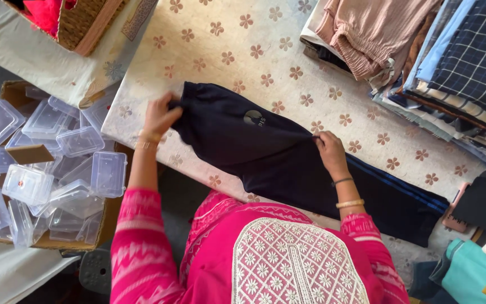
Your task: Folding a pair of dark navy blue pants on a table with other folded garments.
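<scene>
A dark navy pair of trousers [265, 152] lies across a cream bed sheet with brown flowers [243, 45]. My left hand [160, 115] grips the cloth at its left end, near the waistband. My right hand [331, 151] pinches the fabric at the middle of the garment, where it is creased. The trouser legs run on to the right, with a thin blue stripe along one side. Pink sleeves and bangles cover my forearms.
Stacks of folded clothes [423, 50] fill the far right of the sheet. A cardboard box of several clear plastic containers [57, 163] stands at my left. A wicker basket [82, 22] sits at the top left. Teal and yellow cloth [473, 270] lies at the lower right.
</scene>
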